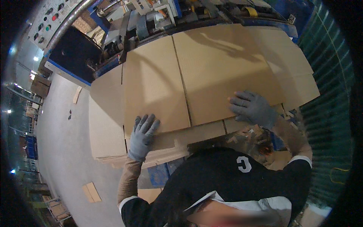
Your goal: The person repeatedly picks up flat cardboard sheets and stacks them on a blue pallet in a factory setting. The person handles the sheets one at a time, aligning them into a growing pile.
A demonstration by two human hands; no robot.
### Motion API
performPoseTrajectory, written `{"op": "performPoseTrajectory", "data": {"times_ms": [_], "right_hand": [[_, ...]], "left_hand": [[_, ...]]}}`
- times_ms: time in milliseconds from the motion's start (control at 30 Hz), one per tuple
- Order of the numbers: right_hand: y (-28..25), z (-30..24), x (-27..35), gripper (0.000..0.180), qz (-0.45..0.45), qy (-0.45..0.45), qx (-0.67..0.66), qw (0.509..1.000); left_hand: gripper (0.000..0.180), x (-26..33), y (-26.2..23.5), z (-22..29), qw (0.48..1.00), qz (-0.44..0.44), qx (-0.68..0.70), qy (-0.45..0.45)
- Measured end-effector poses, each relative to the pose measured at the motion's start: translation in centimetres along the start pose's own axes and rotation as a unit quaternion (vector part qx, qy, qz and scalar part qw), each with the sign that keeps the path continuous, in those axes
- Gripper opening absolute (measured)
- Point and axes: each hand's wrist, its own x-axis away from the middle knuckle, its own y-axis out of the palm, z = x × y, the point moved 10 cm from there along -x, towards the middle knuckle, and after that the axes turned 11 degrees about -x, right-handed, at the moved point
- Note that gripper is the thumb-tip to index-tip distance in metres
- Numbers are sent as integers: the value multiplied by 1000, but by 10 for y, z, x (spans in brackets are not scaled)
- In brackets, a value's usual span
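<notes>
A flat brown cardboard sheet (219, 72), slotted partway across, lies on top of a stack of cardboard blanks (107, 117). My left hand (143, 136), in a grey glove, rests at the sheet's near left corner with its fingers stretched over the edge. Near the right corner, my right hand (252, 108) lies flat on the same sheet, gloved in grey too, fingers spread. Neither hand is closed around anything. Below the near edge of the top sheet, more layers of the stack show.
Beyond the stack stands a blue-framed machine (159, 22) with rollers, and a control panel (51, 22) at the upper left. Corrugated green wall (329, 98) runs along the right. Cardboard scraps (251, 140) lie beneath my right arm; a cardboard piece (92, 192) is on the floor.
</notes>
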Motion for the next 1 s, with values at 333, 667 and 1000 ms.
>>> {"op": "performPoseTrajectory", "data": {"times_ms": [333,667,1000], "right_hand": [[0,107,-90,64,48,-20,-13,999],[4,168,-142,40,115,91,115,982],[-29,233,204,32,59,540,263,797]], "left_hand": [[59,-100,19,-104,987,146,7,-63],[66,-186,5,-190,948,167,-175,-205],[47,-153,-274,-428,773,307,-164,-531]]}}
